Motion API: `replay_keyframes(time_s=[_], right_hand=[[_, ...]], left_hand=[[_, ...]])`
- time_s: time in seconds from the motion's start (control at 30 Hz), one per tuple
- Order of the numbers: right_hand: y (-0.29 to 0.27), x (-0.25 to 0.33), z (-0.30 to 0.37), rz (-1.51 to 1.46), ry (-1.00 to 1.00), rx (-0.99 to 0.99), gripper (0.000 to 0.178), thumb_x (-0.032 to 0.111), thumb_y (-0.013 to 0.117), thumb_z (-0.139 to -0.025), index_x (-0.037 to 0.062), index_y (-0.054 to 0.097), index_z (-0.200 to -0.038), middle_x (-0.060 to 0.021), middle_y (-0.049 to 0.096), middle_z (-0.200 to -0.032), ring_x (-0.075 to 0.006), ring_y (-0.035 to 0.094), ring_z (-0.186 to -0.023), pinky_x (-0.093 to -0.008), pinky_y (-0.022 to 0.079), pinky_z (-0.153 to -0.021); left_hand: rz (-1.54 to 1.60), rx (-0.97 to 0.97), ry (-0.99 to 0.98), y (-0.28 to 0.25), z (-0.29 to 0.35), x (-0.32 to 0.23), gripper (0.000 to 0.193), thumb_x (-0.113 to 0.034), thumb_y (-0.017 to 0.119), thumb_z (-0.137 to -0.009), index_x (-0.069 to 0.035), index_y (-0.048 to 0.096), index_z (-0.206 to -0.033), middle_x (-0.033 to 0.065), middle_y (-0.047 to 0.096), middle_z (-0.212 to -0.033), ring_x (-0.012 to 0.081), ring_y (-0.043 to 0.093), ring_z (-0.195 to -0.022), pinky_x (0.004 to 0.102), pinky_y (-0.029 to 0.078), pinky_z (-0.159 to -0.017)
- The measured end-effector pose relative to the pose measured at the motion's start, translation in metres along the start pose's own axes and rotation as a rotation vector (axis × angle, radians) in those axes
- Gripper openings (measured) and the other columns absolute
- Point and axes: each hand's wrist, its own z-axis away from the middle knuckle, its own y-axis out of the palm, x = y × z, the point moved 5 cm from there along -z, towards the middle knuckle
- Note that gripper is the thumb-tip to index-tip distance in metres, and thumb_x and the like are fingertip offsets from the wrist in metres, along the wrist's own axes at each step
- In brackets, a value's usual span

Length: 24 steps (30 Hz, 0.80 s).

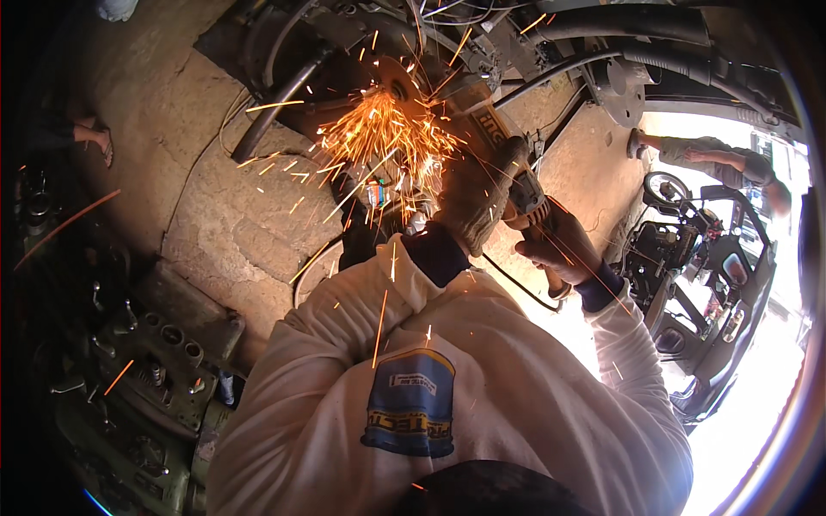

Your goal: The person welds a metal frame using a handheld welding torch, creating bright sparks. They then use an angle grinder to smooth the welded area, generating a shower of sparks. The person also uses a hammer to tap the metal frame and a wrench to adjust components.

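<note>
Both hands are on an angle grinder (495,150) held out in front of the chest, at arm's length from the body, likely so the sparks (387,129) fly clear of the face. The left hand (473,193), in a grey glove, wraps tight around the front of the body near the head, its grip closed on the tool to press the disc (397,79) down. The right hand (559,245) closes around the rear end by the cord (516,288), steadying the tail. The disc meets dark metal pipes (284,103) of a frame overhead of the stone floor (232,215); orange sparks fan toward the white sweater (482,387). An engine block (155,361) lies at lower left, well apart. A motorbike (688,249) stands at right, and another person's sandalled foot (95,138) shows at far left
</note>
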Motion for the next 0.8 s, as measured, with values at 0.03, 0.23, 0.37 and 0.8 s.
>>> replay_keyframes(time_s=[0.03, 0.23, 0.37, 0.8], right_hand=[[0.000, 0.002, 0.000, 0.008, 0.011, -0.003, 0.061, 0.003, 0.082, -0.076, 0.0032, 0.051, -0.129, 0.0009, 0.059, -0.089, -0.0056, 0.056, -0.068, -0.0229, 0.050, -0.058], [0.007, 0.011, -0.001, -0.203, 0.044, 0.083, 0.058, 0.003, 0.081, -0.077, 0.0031, 0.052, -0.127, 0.0022, 0.060, -0.087, -0.0058, 0.055, -0.065, -0.0233, 0.048, -0.057], [0.008, 0.017, -0.007, -0.061, 0.014, 0.084, 0.063, 0.007, 0.076, -0.078, 0.0001, 0.049, -0.135, -0.0014, 0.062, -0.099, -0.0068, 0.057, -0.077, -0.0240, 0.050, -0.062], [0.003, 0.005, -0.005, 0.028, -0.075, 0.015, 0.053, 0.002, 0.077, -0.078, 0.0033, 0.053, -0.125, 0.0014, 0.058, -0.088, -0.0068, 0.055, -0.068, -0.0240, 0.048, -0.060]], left_hand=[[-0.008, 0.072, -0.046, -0.001, -0.005, -0.003, 0.045, -0.036, 0.077, -0.089, -0.003, 0.058, -0.113, 0.0057, 0.067, -0.095, 0.0146, 0.063, -0.075, 0.0328, 0.052, -0.063], [0.169, 0.108, -0.008, 0.003, -0.009, -0.008, 0.026, -0.022, 0.072, -0.095, -0.005, 0.062, -0.112, 0.0066, 0.068, -0.093, 0.0157, 0.070, -0.073, 0.0315, 0.060, -0.062], [-0.142, 0.074, 0.315, -0.010, -0.024, -0.008, 0.029, -0.025, 0.073, -0.093, -0.005, 0.062, -0.111, 0.0063, 0.067, -0.091, 0.0143, 0.067, -0.067, 0.0292, 0.054, -0.053], [-0.033, -0.027, 0.018, -0.002, -0.009, -0.008, 0.020, -0.023, 0.069, -0.096, -0.007, 0.063, -0.106, 0.0060, 0.068, -0.086, 0.0173, 0.069, -0.065, 0.0303, 0.057, -0.059]])
